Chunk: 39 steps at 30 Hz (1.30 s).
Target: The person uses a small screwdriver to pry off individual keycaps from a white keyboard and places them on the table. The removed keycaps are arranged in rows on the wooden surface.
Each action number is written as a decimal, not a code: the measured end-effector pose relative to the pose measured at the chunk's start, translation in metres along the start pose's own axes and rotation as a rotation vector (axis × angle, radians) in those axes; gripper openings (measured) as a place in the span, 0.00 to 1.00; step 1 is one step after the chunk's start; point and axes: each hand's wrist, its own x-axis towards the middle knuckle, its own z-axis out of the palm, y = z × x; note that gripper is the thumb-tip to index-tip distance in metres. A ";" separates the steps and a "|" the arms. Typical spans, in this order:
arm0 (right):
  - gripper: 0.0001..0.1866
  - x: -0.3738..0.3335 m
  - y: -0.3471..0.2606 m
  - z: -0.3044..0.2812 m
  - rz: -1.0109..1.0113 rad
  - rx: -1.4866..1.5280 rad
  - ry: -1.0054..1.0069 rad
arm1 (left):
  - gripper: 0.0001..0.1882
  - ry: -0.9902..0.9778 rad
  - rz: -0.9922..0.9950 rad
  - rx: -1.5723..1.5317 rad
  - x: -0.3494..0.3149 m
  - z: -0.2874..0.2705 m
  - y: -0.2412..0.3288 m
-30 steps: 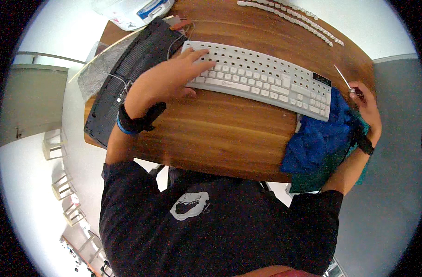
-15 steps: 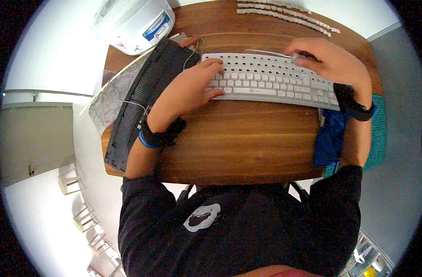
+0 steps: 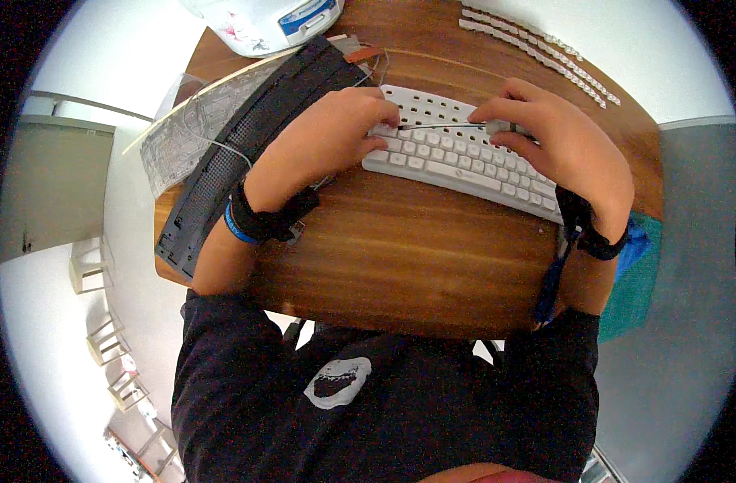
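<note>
A white keyboard [image 3: 465, 171] lies slanted on the wooden table, its right end lower in view. Its upper rows are bare of keycaps and show dark switch holes; the lower rows still carry white caps. My left hand [image 3: 324, 133] grips the keyboard's left end, fingers on top and thumb at the near edge. In my right hand [image 3: 561, 137], fingers closed around the handle, is a screwdriver [image 3: 440, 125]. Its thin shaft points left across the keyboard, the tip close to my left fingertips at the left-hand keys. Those fingers partly hide the tip's contact.
Rows of loose white keycaps [image 3: 537, 50] line the far right of the table [image 3: 400, 258]. To the left lie a black keyboard housing [image 3: 243, 153], a cable and a clear sheet with traces [image 3: 179, 153]. A white appliance [image 3: 259, 28] stands behind; a teal mat [image 3: 630, 298] lies right.
The keyboard now sits more slanted in view. My right hand has brought the screwdriver's tip leftward to the keys by my left hand, which keeps its hold. The whole view has shifted.
</note>
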 end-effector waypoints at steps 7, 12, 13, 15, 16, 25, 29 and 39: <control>0.19 0.010 0.010 0.013 -0.049 -0.030 0.105 | 0.17 0.011 -0.012 -0.008 0.003 0.003 -0.002; 0.17 0.011 0.009 0.013 -0.074 -0.081 0.169 | 0.18 -0.006 -0.008 -0.013 0.005 0.000 -0.001; 0.16 0.012 0.004 0.011 -0.069 -0.101 0.162 | 0.18 -0.017 -0.015 -0.014 0.005 0.001 -0.002; 0.14 0.014 0.001 0.009 -0.091 -0.128 0.169 | 0.18 -0.034 -0.033 -0.010 0.004 0.001 -0.003; 0.13 0.016 0.001 0.009 -0.115 -0.136 0.182 | 0.19 -0.026 -0.026 -0.015 0.004 0.002 -0.005; 0.13 0.025 -0.021 0.015 -0.310 -0.552 0.381 | 0.17 -0.010 -0.022 -0.024 0.006 0.004 -0.002; 0.13 0.028 -0.034 0.021 -0.321 -0.641 0.423 | 0.17 0.018 -0.015 -0.023 0.004 0.005 0.000; 0.12 0.033 -0.045 0.039 -0.234 -0.476 0.496 | 0.17 0.019 -0.025 -0.001 0.007 0.013 -0.007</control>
